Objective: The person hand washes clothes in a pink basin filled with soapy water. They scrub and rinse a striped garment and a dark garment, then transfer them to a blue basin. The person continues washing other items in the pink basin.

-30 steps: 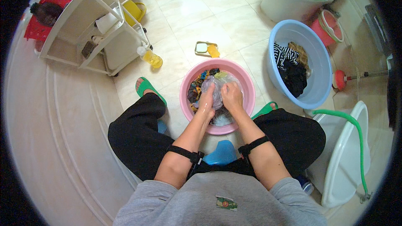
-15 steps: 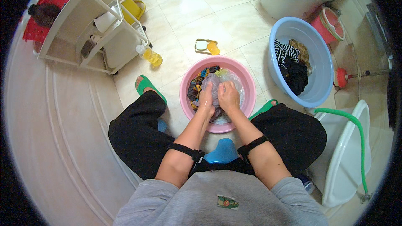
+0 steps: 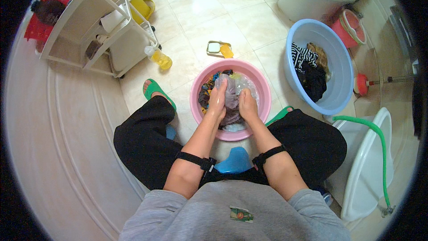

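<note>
A pink basin [image 3: 195, 110] of sudsy water stands on the floor between my feet. Inside it, a wet greyish-purple cloth [image 3: 232, 94] is bunched between my two hands. My left hand [image 3: 217, 100] closes on the cloth's left side, its fingers partly hidden by the folds. On the other side, my right hand [image 3: 248, 105] has its fingers curled in at the cloth's right edge. Dark patterned fabric [image 3: 206, 93] with yellow and blue bits lies along the basin's left wall. White suds [image 3: 249, 85] float at the right.
A blue tub [image 3: 343, 85] with striped and dark clothes stands at right. Ahead lie a soap dish [image 3: 214, 48] and a bottle of yellow liquid [image 3: 160, 59]. A white shelf rack [image 3: 67, 40] is at left, a toilet [image 3: 298, 0] far right, a green hose [image 3: 379, 129] near right.
My hands have moved apart, the right one slightly rightward, so more of the greyish-purple cloth shows between them. The cloth now stretches longer down the basin.
</note>
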Demonstrator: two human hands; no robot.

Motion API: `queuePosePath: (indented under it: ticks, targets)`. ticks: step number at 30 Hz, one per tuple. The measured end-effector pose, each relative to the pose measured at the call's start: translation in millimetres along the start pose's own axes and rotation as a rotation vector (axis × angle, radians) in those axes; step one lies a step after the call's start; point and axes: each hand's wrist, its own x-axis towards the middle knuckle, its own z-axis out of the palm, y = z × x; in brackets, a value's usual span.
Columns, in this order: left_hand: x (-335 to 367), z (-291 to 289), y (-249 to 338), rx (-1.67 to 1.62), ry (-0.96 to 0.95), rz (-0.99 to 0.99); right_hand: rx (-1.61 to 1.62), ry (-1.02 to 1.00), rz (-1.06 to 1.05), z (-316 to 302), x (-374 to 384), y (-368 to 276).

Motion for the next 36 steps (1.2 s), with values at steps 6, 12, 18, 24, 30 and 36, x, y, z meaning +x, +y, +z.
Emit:
queuePosePath:
  ticks: [6, 12, 18, 24, 30, 36]
  targets:
    - [2, 5, 24, 0.151, 0.083, -0.131, 0.672, -0.345, -0.023, -17, 7, 0]
    - [9, -30, -20, 0.253, 0.007, -0.406, 0.310, -0.220, -0.132, -27, -1, -20]
    - [10, -40, -19, -0.191, 0.073, -0.396, 0.290, -0.293, -0.207, -38, -15, -61]
    - [28, -68, -13, -0.441, -0.280, -0.730, 0.070, -0.188, -0.625, -39, -73, -109]
    - [32, -83, -53, -0.118, 0.126, -0.262, -0.091, 0.085, -0.480, -1, -53, -82]
    - [16, -47, -46, 0.030, 0.235, -0.232, -0.043, 0.125, -0.245, -15, -7, -48]
